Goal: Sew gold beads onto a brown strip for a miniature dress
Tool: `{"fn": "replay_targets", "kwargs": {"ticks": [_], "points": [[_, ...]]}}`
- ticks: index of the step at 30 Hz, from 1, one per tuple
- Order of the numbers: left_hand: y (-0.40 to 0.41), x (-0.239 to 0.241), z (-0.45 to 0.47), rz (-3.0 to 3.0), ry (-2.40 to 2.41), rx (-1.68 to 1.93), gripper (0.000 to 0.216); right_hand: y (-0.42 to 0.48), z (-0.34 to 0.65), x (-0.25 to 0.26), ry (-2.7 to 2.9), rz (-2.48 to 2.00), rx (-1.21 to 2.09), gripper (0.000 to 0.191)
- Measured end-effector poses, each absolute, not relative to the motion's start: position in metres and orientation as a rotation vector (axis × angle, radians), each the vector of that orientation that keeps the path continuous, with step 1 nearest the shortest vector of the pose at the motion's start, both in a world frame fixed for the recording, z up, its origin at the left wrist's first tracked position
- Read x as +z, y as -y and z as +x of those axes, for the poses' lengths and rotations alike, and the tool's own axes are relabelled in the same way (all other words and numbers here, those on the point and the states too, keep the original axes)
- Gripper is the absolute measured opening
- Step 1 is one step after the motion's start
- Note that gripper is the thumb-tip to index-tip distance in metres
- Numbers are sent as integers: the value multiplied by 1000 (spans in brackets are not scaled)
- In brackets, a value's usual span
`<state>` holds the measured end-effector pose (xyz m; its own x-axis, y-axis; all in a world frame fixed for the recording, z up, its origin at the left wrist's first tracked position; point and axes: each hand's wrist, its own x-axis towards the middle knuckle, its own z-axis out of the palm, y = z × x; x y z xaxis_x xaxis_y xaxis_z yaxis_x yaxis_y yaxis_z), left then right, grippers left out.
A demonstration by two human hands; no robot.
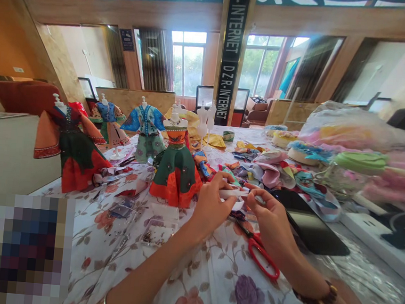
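My left hand (216, 203) is closed on a narrow white strip (233, 192), which looks like tape or ribbon; a looped part hangs below the fingers. My right hand (271, 217) pinches the strip's other end between thumb and forefinger. Beneath the right hand lie scissors (263, 257) with red handles, their blades partly hidden. A miniature green and red dress (177, 168) stands on a small dress form just left of my hands. On the tablecloth, nearer to me, rests an open clear box (160, 232) of tiny beads.
More miniature dresses stand to the left, among them an orange-sleeved one (73, 150) and a blue one (148, 133). Fabric scraps (270, 169) spread behind my hands. To the right are a black phone (311, 223), a green-lidded jar (345, 176) and a white power strip (379, 234).
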<state>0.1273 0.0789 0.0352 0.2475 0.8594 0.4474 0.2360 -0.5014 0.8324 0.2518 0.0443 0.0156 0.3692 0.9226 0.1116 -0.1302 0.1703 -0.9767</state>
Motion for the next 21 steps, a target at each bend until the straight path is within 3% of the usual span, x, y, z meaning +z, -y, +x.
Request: {"fn": "replay_targets", "kwargs": {"ticks": [21], "points": [[-93,22,127,1757,-942,1197,31,-51,251,0,822,-1049,1004,29]]}}
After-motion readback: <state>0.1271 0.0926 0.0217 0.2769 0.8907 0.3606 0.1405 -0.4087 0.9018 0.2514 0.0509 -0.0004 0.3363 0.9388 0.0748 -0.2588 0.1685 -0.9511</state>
